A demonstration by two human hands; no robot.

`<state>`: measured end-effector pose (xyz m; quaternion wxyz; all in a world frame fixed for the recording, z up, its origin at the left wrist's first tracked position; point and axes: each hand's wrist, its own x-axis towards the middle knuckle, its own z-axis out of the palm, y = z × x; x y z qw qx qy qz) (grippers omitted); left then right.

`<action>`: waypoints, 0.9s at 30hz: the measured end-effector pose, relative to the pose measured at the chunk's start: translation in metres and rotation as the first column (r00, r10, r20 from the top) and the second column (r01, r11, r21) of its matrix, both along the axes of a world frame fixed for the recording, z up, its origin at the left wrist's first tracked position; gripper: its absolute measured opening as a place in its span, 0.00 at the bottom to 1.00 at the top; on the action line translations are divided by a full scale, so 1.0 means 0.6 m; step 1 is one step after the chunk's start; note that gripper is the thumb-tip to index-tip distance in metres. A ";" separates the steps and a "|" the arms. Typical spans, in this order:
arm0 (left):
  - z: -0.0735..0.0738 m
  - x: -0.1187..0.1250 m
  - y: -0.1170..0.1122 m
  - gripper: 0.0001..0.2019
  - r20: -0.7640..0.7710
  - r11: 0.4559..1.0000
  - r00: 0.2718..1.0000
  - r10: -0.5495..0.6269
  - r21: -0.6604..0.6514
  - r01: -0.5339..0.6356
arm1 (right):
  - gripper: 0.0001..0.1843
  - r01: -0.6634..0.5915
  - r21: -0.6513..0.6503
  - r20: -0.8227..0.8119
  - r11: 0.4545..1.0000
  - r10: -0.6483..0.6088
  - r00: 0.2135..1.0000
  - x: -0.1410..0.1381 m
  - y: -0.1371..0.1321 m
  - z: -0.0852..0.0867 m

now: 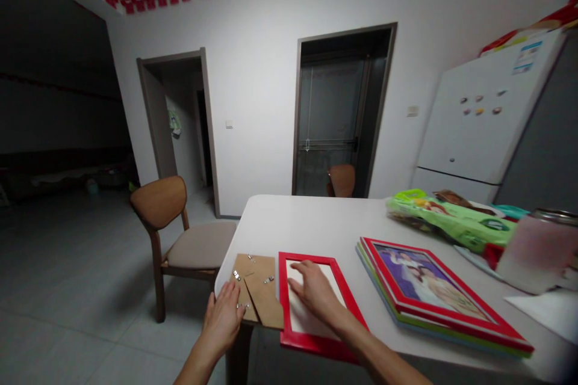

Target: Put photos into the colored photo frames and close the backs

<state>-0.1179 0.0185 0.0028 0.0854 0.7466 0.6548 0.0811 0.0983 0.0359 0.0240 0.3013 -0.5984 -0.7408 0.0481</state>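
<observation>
A red picture frame (342,277) lies on the table near its front edge, with a white sheet (295,313) inside its border. Over that sheet is my right hand (315,290), its thumb and index finger apart and nothing visible between them; contact with the sheet is unclear. Left of the frame lies a brown backing board (268,289) with small metal clips and a cut-out stand flap. My left hand (221,317) rests at the board's left edge, fingers stretched out and holding nothing. The thumb reaches close to a clip at the lower edge.
On the right, several frames are stacked, the top red one holding a photo (422,283). Behind them lie a green package (451,219) and a pinkish jar (533,249). A wooden chair (160,204) stands left of the white table (316,222). A fridge (478,138) is at the back right.
</observation>
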 end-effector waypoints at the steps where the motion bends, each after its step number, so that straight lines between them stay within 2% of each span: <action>1: 0.004 0.005 0.000 0.23 0.013 1.000 1.000 0.013 0.012 -0.013 | 0.20 0.067 -0.014 0.038 0.998 -0.067 0.997 0.034 -0.005 -0.004; 3: 0.012 0.027 -0.004 0.23 0.074 0.998 0.997 0.009 0.065 -0.014 | 0.22 0.212 -0.066 0.130 0.975 -0.202 0.971 0.094 -0.014 -0.016; 4: 0.016 0.044 -0.007 0.23 0.139 0.995 0.990 -0.029 0.101 0.015 | 0.22 0.254 -0.108 0.163 0.961 -0.235 0.958 0.116 -0.018 -0.023; 5: 0.019 0.063 -0.013 0.22 0.219 0.988 0.971 -0.093 0.139 0.063 | 0.22 0.285 -0.142 0.183 0.948 -0.258 0.949 0.132 -0.022 -0.029; 7: 0.024 0.106 -0.025 0.21 0.407 0.961 0.875 -0.262 0.198 0.195 | 0.22 0.312 -0.193 0.166 0.930 -0.283 0.945 0.149 -0.024 -0.036; 9: 0.025 0.143 -0.037 0.22 0.469 0.944 0.819 -0.331 0.167 0.286 | 0.24 0.321 -0.238 0.049 0.917 -0.318 0.947 0.150 -0.023 -0.033; 11: 0.025 0.168 -0.043 0.24 0.460 0.941 0.824 -0.332 0.106 0.321 | 0.27 0.273 -0.349 -0.207 0.897 -0.358 0.911 0.146 -0.022 -0.023; 13: 0.026 0.185 -0.045 0.29 0.461 0.944 0.829 -0.315 0.060 0.325 | 0.29 0.104 -0.452 -0.527 0.886 -0.360 0.770 0.141 -0.025 -0.008; 15: 0.034 0.200 -0.046 0.34 0.496 0.942 0.809 -0.314 0.055 0.332 | 0.33 -0.067 -0.449 -0.745 0.891 -0.332 0.579 0.135 -0.033 0.009; 17: 0.046 0.217 -0.050 0.38 0.526 0.933 0.776 -0.347 0.112 0.341 | 0.37 -0.149 -0.398 -0.835 0.905 -0.290 0.468 0.130 -0.042 0.024; 19: 0.061 0.234 -0.056 0.35 0.515 0.899 0.738 -0.437 0.236 0.368 | 0.38 -0.179 -0.370 -0.866 0.911 -0.269 0.422 0.124 -0.049 0.035; 21: 0.076 0.244 -0.061 0.27 0.460 0.836 0.702 -0.544 0.365 0.409 | 0.39 -0.190 -0.349 -0.881 0.917 -0.252 0.401 0.120 -0.052 0.043; 23: 0.090 0.240 -0.063 0.24 0.409 0.787 0.691 -0.596 0.470 0.400 | 0.41 -0.174 -0.316 -0.884 0.933 -0.223 0.410 0.120 -0.050 0.045; 25: 0.099 0.220 -0.056 0.23 0.433 0.789 0.713 -0.551 0.548 0.277 | 0.41 -0.123 -0.305 -0.852 0.945 -0.212 0.479 0.126 -0.045 0.041; 27: 0.101 0.187 -0.042 0.21 0.546 0.827 0.722 -0.425 0.558 0.066 | 0.38 -0.013 -0.326 -0.744 0.945 -0.248 0.621 0.136 -0.038 0.031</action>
